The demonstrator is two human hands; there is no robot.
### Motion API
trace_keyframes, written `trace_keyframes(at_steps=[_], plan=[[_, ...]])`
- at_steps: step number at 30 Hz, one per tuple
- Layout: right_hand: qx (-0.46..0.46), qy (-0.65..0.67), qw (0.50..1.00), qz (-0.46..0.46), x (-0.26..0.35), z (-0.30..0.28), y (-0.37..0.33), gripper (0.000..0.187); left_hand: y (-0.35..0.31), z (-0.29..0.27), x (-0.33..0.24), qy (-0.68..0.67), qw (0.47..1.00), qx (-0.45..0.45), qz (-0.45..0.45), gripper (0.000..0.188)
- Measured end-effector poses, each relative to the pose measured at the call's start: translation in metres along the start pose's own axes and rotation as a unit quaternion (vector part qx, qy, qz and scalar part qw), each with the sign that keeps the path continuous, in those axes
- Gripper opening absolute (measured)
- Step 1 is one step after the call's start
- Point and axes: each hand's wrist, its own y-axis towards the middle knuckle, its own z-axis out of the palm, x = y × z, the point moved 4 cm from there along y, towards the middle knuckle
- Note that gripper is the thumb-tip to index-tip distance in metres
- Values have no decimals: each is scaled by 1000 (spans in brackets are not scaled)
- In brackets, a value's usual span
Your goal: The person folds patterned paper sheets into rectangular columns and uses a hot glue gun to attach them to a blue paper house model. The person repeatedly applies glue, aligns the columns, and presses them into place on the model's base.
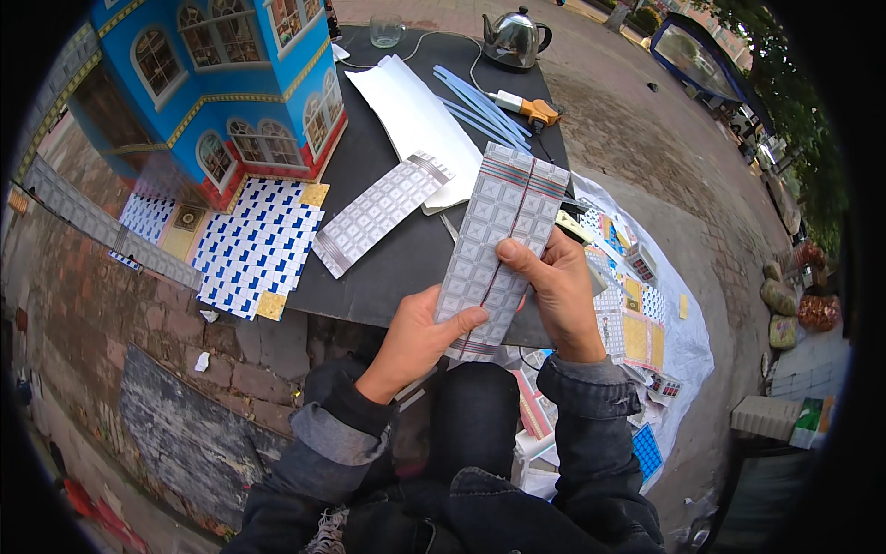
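Both my hands hold a grey patterned paper panel (489, 217) above the table's front edge. It has a square-tile print, a dark line along its length and red and green stripes near its far end. My left hand (417, 334) grips the near left edge, thumb on top. Higher up on the right side, my right hand (558, 288) pinches it with the thumb over the dark line. The fingers beneath are mostly hidden. A similar grey patterned strip (383, 212) lies on the table to the left, its far end over white sheets (392, 102).
A blue model house (231, 102) stands on the black table (355, 300) at left. Behind are blue glue sticks (480, 106), an orange glue gun (540, 113), a steel kettle (517, 39) and a glass mug (387, 31). Printed scraps lie on a white sheet (688, 369) at right.
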Motion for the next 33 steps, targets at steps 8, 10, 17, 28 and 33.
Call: trace_keyframes(at_steps=[8, 10, 17, 28, 33], plan=[[-42, 15, 991, -128, 22, -9, 2, 33, -3, -1, 4, 91, 995, 28, -4, 42], [-50, 35, 987, -149, 29, -8, -1, 31, -3, 2, 2, 115, 992, 41, -3, 53], [-7, -152, 943, -297, 34, 35, -28, 62, -4, -4, -27, 291, 938, -85, 171, 73], [-54, -388, 817, -424, 83, 35, -44, 17, -2, -18, -35, 291, 937, 11, 191, 76], [-1, -446, 766, -462, 96, 47, -44, 31, 1, -25, -31, 260, 955, 32, 139, 76]])
